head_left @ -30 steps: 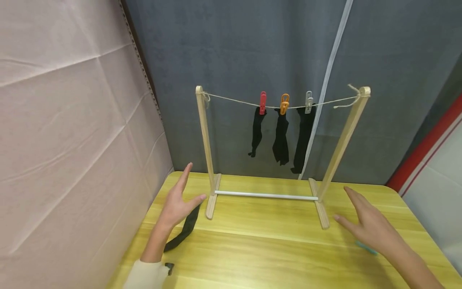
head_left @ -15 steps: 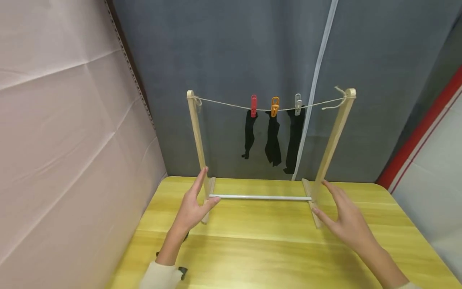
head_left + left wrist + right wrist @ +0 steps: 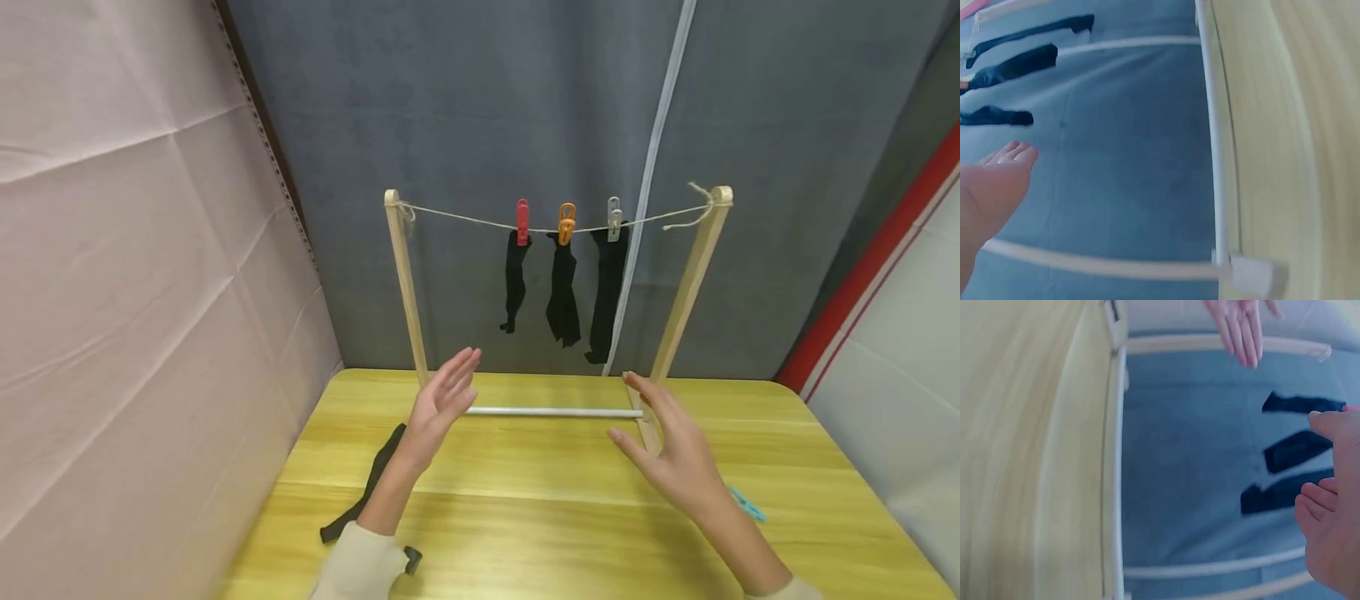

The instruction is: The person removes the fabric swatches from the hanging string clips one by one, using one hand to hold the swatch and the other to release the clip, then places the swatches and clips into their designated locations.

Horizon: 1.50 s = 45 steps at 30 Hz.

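Observation:
My left hand (image 3: 437, 410) is held up with straight fingers in front of the left post (image 3: 408, 287) of a small wooden drying rack, and holds nothing. Opposite it, my right hand (image 3: 678, 450) hovers before the foot of the right post (image 3: 692, 283), thumb and fingers apart. Above both hands, a thin string (image 3: 468, 218) runs between the post tops. Three black strips of cloth hang from it by clothespins: a red clothespin (image 3: 522, 222), an orange clothespin (image 3: 567, 223) and a clear grey clothespin (image 3: 614, 219). The left wrist view shows the palm (image 3: 997, 190) bare.
Another black strip of cloth (image 3: 378, 471) lies on the wooden table (image 3: 540, 533), partly behind my left forearm. Beside my right forearm lies a teal clothespin (image 3: 747, 504). A white rod (image 3: 551, 412) joins the rack's feet. A grey curtain (image 3: 465, 108) hangs behind.
Both hands have moved inward, toward each other, in front of the rack. The cloth and the teal clothespin on the table show more fully now. The hanging pieces stay on the string.

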### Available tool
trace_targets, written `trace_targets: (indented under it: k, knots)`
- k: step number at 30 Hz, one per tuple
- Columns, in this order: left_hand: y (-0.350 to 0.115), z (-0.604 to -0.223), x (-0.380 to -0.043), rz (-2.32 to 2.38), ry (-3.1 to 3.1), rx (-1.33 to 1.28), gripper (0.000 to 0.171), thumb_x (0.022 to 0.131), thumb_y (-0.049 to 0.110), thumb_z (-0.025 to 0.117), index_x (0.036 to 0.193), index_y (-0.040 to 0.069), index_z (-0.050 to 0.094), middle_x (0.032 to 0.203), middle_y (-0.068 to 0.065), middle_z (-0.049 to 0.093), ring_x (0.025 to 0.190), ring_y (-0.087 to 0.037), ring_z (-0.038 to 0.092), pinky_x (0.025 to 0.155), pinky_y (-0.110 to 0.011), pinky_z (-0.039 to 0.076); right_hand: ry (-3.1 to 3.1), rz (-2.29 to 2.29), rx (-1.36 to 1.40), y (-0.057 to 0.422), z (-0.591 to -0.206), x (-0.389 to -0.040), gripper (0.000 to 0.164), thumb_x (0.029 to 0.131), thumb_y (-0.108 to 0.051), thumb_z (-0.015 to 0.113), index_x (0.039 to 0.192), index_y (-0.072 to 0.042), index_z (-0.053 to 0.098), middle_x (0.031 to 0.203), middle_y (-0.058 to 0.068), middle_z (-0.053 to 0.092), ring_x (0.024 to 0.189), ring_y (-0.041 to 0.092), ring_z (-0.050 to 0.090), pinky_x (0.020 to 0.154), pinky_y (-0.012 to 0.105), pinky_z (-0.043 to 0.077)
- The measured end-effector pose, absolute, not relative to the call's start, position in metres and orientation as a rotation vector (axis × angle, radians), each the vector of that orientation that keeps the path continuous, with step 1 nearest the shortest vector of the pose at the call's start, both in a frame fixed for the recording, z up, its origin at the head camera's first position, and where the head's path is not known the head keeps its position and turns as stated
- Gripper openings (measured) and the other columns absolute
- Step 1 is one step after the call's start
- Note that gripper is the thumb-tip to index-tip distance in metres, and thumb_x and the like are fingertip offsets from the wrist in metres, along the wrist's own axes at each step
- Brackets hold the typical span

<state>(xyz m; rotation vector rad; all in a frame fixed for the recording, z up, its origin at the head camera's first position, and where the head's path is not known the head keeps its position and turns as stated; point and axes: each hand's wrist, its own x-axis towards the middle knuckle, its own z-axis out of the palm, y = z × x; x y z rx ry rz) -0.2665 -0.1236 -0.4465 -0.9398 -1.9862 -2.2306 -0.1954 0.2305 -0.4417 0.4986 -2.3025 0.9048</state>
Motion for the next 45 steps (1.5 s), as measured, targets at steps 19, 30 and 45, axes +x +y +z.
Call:
trace_targets:
  k: [19,30,45]
  knots:
    - [-0.068,-0.419,-0.316,-3.2,-1.43,-0.593,0.072,0.113,0.048,0.046,0.162,-0.003,0.033,0.167,-0.021,0.042,0.156,-0.032,0.043,0.129,-0.039,0.037,-2.147,1.067,0.713,0.166,-0.393,-0.209,0.071,0.087,-0.009,0.086,0.151,-0.012,0.056,0.143,0.006,0.067,0.13,0.023,0.064,0.114,0.013,0.044]
    - [-0.049,-0.408,-0.34,-3.27,-1.247,-0.338,0.06,0.112,0.047,0.048,0.148,0.0,0.055,0.145,-0.012,0.067,0.137,-0.023,0.065,0.114,-0.032,0.053,-2.099,1.066,0.721,0.158,-0.38,-0.217,0.069,0.087,-0.007,0.086,0.149,-0.007,0.058,0.141,0.008,0.068,0.13,0.024,0.065,0.115,0.012,0.044]
    - [-0.036,-0.41,-0.361,-3.317,-1.081,-0.182,0.023,0.105,0.031,0.067,0.106,0.01,0.077,0.107,-0.003,0.083,0.105,-0.014,0.079,0.097,-0.028,0.062,-1.977,0.925,0.785,0.145,-0.334,-0.232,0.067,0.086,-0.005,0.085,0.148,-0.005,0.058,0.138,0.013,0.069,0.126,0.029,0.065,0.113,0.016,0.046]
